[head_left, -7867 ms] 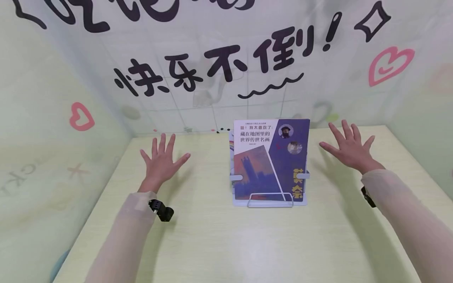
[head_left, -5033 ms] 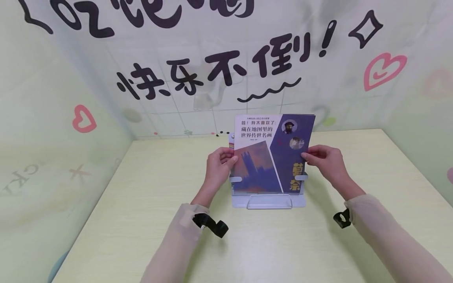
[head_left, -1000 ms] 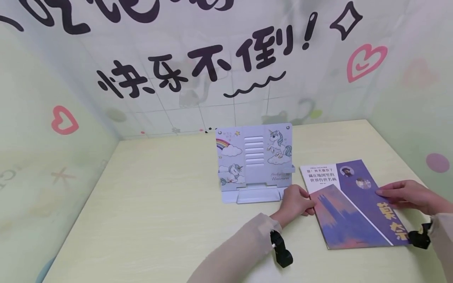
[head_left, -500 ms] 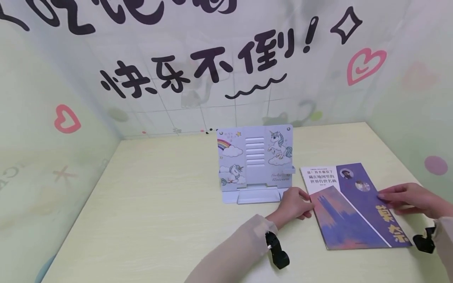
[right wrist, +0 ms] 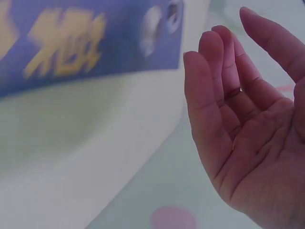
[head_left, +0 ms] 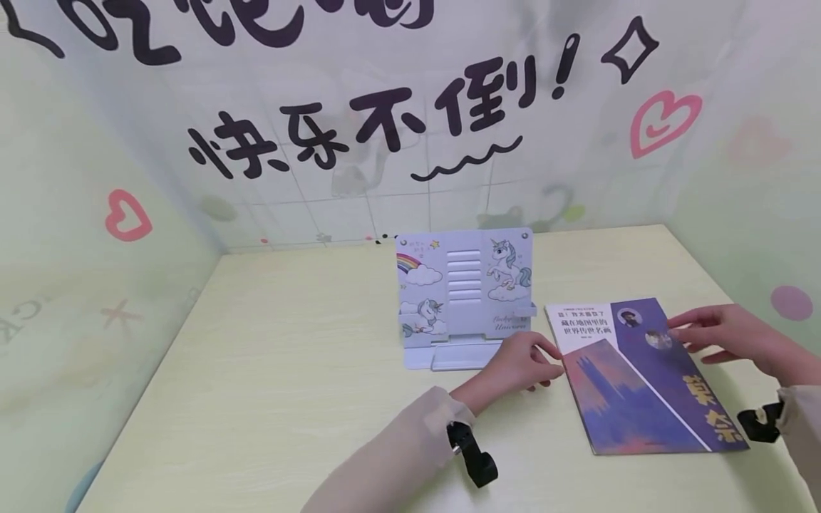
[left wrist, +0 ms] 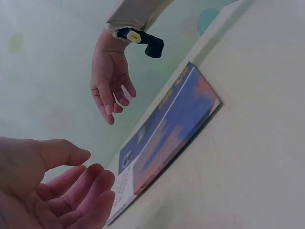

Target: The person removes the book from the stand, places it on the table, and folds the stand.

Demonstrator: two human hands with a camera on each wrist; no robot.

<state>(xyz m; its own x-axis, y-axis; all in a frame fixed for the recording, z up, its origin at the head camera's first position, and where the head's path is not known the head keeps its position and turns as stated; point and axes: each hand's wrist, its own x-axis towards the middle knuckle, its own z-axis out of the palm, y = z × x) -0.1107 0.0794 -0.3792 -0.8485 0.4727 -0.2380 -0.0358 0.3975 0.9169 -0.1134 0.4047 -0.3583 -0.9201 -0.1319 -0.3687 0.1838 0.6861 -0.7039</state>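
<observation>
A thin picture book (head_left: 631, 385) with a blue and white cover lies flat on the table's right side. My left hand (head_left: 516, 365) is just off its left edge, fingers relaxed; the left wrist view shows a gap between that hand (left wrist: 52, 186) and the book (left wrist: 164, 131). Above the book's right edge is my right hand (head_left: 737, 335), fingers loosely bent. In the right wrist view nothing lies between the fingers and thumb of this hand (right wrist: 252, 114). A lilac book stand (head_left: 463, 313) with unicorn pictures stands upright behind my left hand, which hides its lower right corner.
The pale wooden table (head_left: 276, 370) spreads left and in front of the stand. Behind it hangs a printed curtain (head_left: 346, 206) with large black lettering, and similar panels close off both sides.
Both hands gripped the book, took it off the stand and laid it flat to the right. In the last half second both have let go: the left drew leftward, the right rose.
</observation>
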